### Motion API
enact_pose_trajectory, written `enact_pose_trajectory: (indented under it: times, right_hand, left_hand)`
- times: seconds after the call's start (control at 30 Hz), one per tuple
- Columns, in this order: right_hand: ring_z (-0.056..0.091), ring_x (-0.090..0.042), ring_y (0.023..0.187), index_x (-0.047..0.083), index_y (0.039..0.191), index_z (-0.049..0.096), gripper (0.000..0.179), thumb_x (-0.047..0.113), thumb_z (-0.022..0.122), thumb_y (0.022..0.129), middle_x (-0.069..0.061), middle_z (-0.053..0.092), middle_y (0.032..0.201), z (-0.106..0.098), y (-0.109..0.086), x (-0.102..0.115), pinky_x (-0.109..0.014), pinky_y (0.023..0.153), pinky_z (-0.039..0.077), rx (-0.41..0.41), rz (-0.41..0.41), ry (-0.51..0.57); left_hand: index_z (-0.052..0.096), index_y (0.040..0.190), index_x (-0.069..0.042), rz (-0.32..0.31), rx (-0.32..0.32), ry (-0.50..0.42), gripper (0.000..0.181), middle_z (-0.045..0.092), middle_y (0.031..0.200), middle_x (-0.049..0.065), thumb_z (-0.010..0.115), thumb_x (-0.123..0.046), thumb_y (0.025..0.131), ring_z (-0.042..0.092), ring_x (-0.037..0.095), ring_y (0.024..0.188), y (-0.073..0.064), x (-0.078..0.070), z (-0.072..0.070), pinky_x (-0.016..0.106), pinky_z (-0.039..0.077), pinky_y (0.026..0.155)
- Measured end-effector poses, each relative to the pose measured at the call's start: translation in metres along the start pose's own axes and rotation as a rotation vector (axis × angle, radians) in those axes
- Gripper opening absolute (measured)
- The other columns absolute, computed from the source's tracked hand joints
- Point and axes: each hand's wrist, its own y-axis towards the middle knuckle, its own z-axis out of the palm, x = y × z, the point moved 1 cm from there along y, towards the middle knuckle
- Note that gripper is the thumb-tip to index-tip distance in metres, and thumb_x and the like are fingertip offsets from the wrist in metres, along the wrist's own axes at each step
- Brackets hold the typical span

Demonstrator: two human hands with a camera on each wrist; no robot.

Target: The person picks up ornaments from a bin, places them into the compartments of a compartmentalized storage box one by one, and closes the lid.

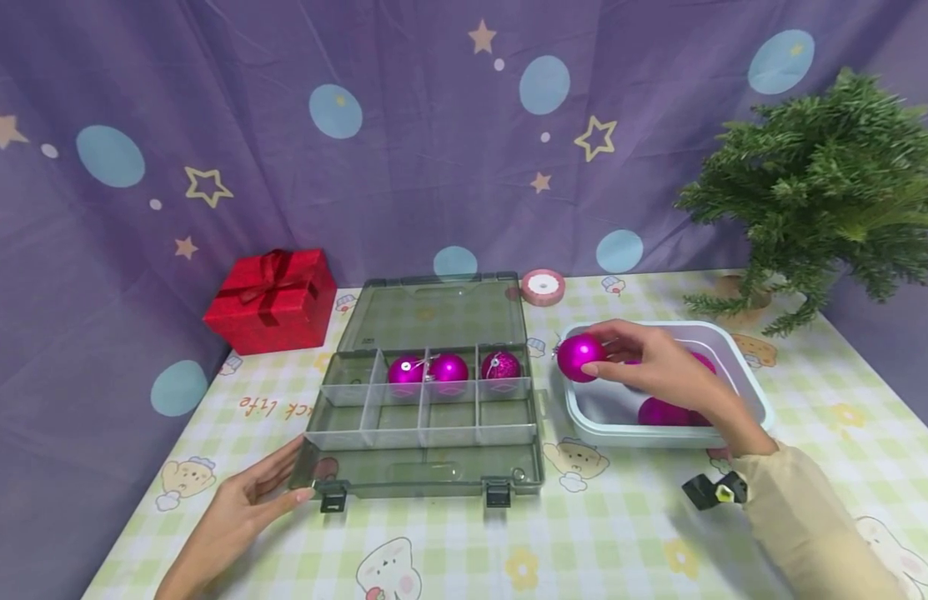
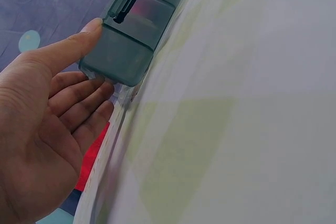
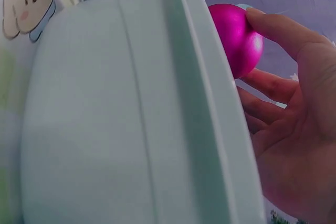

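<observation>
My right hand (image 1: 662, 367) holds a shiny magenta Christmas ball (image 1: 581, 357) between thumb and fingers, above the left rim of a pale blue plastic tub (image 1: 584, 429). More magenta balls (image 1: 662, 411) lie in the tub, partly hidden by that hand. To the left lies a clear grey compartment box (image 1: 426, 475), its lid (image 1: 441, 312) folded back. Three magenta balls sit in its back row: two smooth ones and a glittery ball (image 1: 500, 365) at the right end. My left hand (image 2: 58, 108) rests loosely against the box's near left corner, thumb at the front and fingers along the side.
A red gift box (image 1: 272, 304) with a bow stands at the back left. Behind the compartment box is a pink ribbon roll (image 1: 543, 287). An artificial fir tree (image 1: 824, 183) rises at the back right. Two black latches (image 1: 497, 494) project from the compartment box's front.
</observation>
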Motion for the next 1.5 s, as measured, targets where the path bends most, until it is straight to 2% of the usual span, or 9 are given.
enact_pose_trajectory:
  times: [0.2,0.27,0.43,0.67,0.83,1.0,1.07,1.27,1.5]
  right_hand:
    - [0.069,-0.023,0.108,0.005,0.133,0.066,0.042,0.016,0.079,0.095,-0.008,0.070,0.121,0.009,0.012,0.003,-0.029,0.089,0.058,0.009,-0.019,0.007]
    - [0.069,-0.023,0.108,0.006,0.133,0.066,0.042,0.017,0.079,0.095,-0.008,0.071,0.120,0.012,0.015,0.004,-0.030,0.090,0.058,0.011,-0.027,0.001]
    - [0.069,-0.022,0.107,0.007,0.133,0.067,0.042,0.019,0.079,0.095,-0.006,0.071,0.120,0.018,0.026,0.008,-0.032,0.091,0.057,0.020,-0.055,-0.013]
    - [0.070,-0.023,0.104,0.003,0.131,0.067,0.040,0.012,0.079,0.094,-0.008,0.071,0.116,0.032,0.042,0.015,-0.035,0.090,0.058,0.055,-0.101,0.032]
    - [0.069,-0.024,0.106,0.003,0.133,0.067,0.043,0.013,0.079,0.093,-0.008,0.071,0.119,0.041,0.052,0.020,-0.038,0.092,0.057,0.070,-0.118,0.025]
    - [0.069,-0.025,0.106,0.003,0.134,0.066,0.044,0.014,0.079,0.093,-0.009,0.071,0.120,0.051,0.063,0.021,-0.041,0.094,0.057,0.083,-0.139,0.013]
    - [0.068,-0.026,0.108,0.002,0.133,0.066,0.045,0.015,0.079,0.092,-0.010,0.071,0.120,0.055,0.067,0.022,-0.041,0.095,0.056,0.089,-0.139,0.009]
    - [0.069,-0.027,0.107,0.000,0.133,0.065,0.048,0.019,0.080,0.092,-0.012,0.070,0.121,0.068,0.079,0.025,-0.040,0.093,0.057,0.111,-0.132,-0.003]
    - [0.070,-0.025,0.101,0.000,0.133,0.065,0.048,0.018,0.081,0.092,-0.013,0.070,0.117,0.078,0.093,0.034,-0.037,0.086,0.059,0.120,-0.128,-0.007]
  left_hand:
    - [0.041,0.158,-0.002,-0.030,0.000,-0.013,0.074,0.042,0.158,0.014,0.076,-0.028,0.098,0.040,0.035,0.140,0.000,-0.002,0.000,0.009,0.043,0.096]
    - [0.041,0.158,-0.002,-0.035,0.001,-0.016,0.074,0.042,0.159,0.014,0.076,-0.028,0.098,0.039,0.037,0.141,0.000,-0.002,0.000,0.009,0.043,0.096]
    - [0.041,0.158,-0.003,-0.032,0.000,-0.006,0.074,0.042,0.158,0.014,0.076,-0.027,0.098,0.040,0.034,0.140,0.000,-0.001,0.000,0.010,0.043,0.096]
    - [0.041,0.158,-0.003,-0.035,0.002,-0.010,0.074,0.042,0.159,0.013,0.076,-0.028,0.098,0.043,0.012,0.137,0.000,-0.002,0.000,0.010,0.044,0.096]
    - [0.041,0.158,-0.002,-0.029,0.002,-0.012,0.074,0.043,0.159,0.014,0.076,-0.028,0.098,0.043,0.010,0.136,0.000,-0.002,0.000,0.009,0.043,0.097]
    - [0.042,0.158,-0.003,-0.022,-0.002,-0.006,0.073,0.043,0.158,0.013,0.076,-0.027,0.098,0.043,-0.002,0.131,0.001,-0.001,0.000,0.010,0.044,0.096]
    - [0.042,0.158,-0.003,-0.019,-0.004,-0.009,0.073,0.043,0.158,0.014,0.076,-0.027,0.097,0.044,0.001,0.133,0.001,-0.001,0.000,0.010,0.044,0.096]
    - [0.043,0.157,-0.003,-0.023,-0.008,-0.017,0.073,0.043,0.158,0.014,0.077,-0.026,0.097,0.041,0.029,0.139,0.002,-0.002,0.000,0.009,0.043,0.096]
    - [0.041,0.158,-0.004,-0.049,-0.003,-0.012,0.075,0.042,0.159,0.013,0.077,-0.029,0.097,0.041,0.024,0.140,0.002,0.000,0.000,0.009,0.043,0.096]
